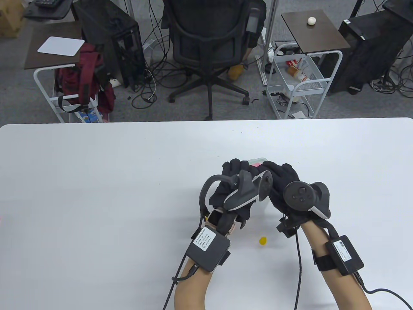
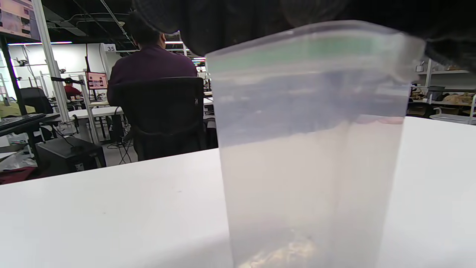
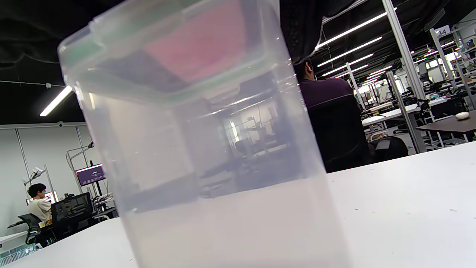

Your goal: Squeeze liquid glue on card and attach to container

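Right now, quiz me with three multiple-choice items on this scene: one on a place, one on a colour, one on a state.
1. Where does the small yellow piece lie?
A. on the table between the two forearms
B. on the container's lid
C. on the office chair

2. What colour shows on the card seen through the container's lid?
A. blue
B. pink
C. black

3. How does the clear plastic container stand?
A. lying on its side
B. upside down with the lid off
C. upright on the white table, lid on

Answers: 1 A, the table view shows it on bare tabletop between the arms. 2 B, the right wrist view shows a pink patch at the lid. 3 C, both wrist views show it upright, with the left hand and right hand over its top.
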`<state>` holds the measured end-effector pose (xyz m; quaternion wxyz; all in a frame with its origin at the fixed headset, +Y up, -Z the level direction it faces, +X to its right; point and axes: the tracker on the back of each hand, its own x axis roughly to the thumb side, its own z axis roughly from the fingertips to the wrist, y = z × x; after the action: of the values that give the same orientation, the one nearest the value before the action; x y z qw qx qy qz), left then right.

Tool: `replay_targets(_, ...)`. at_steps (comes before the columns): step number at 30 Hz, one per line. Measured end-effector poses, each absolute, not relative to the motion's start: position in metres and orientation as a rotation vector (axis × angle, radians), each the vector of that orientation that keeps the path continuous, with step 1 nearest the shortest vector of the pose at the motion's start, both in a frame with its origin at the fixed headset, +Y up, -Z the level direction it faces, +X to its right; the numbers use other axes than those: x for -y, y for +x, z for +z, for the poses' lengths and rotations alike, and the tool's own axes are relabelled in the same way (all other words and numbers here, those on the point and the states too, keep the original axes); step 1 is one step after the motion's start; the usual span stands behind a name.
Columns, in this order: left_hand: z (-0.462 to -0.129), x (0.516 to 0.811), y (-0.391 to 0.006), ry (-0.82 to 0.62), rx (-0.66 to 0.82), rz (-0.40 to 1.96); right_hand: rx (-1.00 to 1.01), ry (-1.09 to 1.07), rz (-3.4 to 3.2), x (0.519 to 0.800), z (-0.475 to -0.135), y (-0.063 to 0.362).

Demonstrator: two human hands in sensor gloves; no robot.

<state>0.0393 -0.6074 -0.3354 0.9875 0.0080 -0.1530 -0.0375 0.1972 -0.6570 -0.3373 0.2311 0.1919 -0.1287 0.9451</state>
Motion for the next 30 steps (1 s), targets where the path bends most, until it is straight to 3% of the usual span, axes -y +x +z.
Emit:
replay_targets(7, -0.314, 0.608, 0.036, 0.036, 0.448, -0.01, 0.343, 0.519, 2.607, 0.657, -0.337, 0.197)
replay_targets(11, -0.312, 0.608, 0.039, 0.078, 0.432, -0.067, 0.339, 0.516, 2.606, 0.657, -0.337, 0.197)
replay_targets(16, -0.333, 0.607, 0.046, 0.043, 0.296, -0.148, 0.339, 0.522, 2.601, 0.657, -0.338, 0.198)
replay_targets(19, -0.339, 0.605, 0.046, 0.032, 0.291, -0.109, 0.344, 0.524, 2.613, 0.657, -0.338, 0.197)
replay_targets(30, -0.315, 0.602, 0.046, 0.022, 0.444, -0.077, 0.332, 0.509, 2.627, 0.657, -0.338, 0.196)
